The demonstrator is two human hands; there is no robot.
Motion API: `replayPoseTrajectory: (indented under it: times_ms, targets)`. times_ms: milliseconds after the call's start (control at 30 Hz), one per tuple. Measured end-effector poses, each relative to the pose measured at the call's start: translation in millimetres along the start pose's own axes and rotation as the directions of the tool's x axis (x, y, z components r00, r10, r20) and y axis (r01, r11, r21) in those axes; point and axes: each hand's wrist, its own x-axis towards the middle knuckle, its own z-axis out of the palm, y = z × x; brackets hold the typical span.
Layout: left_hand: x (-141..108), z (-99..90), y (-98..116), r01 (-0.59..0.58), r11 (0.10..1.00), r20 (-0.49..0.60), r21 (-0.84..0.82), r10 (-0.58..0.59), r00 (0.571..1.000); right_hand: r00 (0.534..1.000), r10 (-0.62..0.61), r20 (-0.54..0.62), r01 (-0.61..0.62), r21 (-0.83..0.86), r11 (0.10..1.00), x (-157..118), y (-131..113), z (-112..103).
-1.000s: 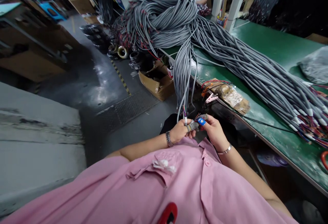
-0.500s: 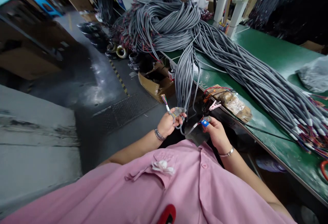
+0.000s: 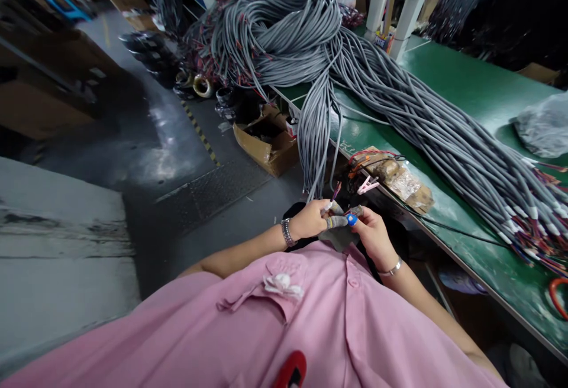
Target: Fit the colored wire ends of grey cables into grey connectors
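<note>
While one cable end with a white sleeve and thin coloured wires (image 3: 337, 189) points upward from the grip of the left hand (image 3: 313, 219), the right hand (image 3: 375, 235) bends its fingers just beside; whether they pinch something, I cannot tell. This end seems unfinished. Just beyond the hands, a hanging bunch of round grey cables (image 3: 316, 131) is perhaps left; to their right, white-sleeved grey cables (image 3: 444, 131) cover part of the glossy green bench (image 3: 470, 71), maybe already prepared.

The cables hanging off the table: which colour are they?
The hanging cables are grey; see the head view.
</note>
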Motion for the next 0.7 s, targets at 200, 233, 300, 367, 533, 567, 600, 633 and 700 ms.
replayPoseTrajectory:
  times_ms: [200,233,300,367,533,567,600,633,700]
  targets:
    - [4,6.7,-7,0.007,1.0,0.02,0.006,-0.007,1.0,0.999,0.006,-0.036,-0.006,-0.02,1.0,2,4,-4]
    - [5,9.1,-8,0.024,0.999,0.016,-0.043,-0.023,1.0,0.999,0.004,-0.04,-0.005,-0.015,1.0,2,4,-4]
    - [5,14.3,-8,0.083,0.98,0.017,-0.179,-0.081,0.997,0.999,-0.008,-0.041,0.008,0.003,1.0,2,4,-4]
    - [5,19.4,-7,0.159,0.932,0.037,-0.326,-0.156,0.987,0.998,-0.047,-0.036,0.047,-0.004,0.999,-1,3,-5]
    - [5,27.7,-6,0.21,0.826,-0.032,-0.523,-0.266,0.963,0.952,-0.304,0.043,0.299,-0.361,0.883,-11,-1,-11]
    - [5,28.7,-7,0.207,0.819,-0.051,-0.536,-0.276,0.96,0.939,-0.334,0.081,0.336,-0.423,0.842,-13,-1,-12]
    - [5,29.4,-8,0.206,0.816,-0.062,-0.54,-0.282,0.957,0.931,-0.348,0.112,0.358,-0.463,0.811,-14,0,-13]
    - [4,29.9,-9,0.205,0.819,-0.07,-0.536,-0.285,0.956,0.928,-0.352,0.126,0.367,-0.481,0.796,-15,0,-14]
    - [3,30.1,-11,0.199,0.833,-0.089,-0.516,-0.283,0.955,0.935,-0.339,0.105,0.347,-0.472,0.811,-14,3,-14]
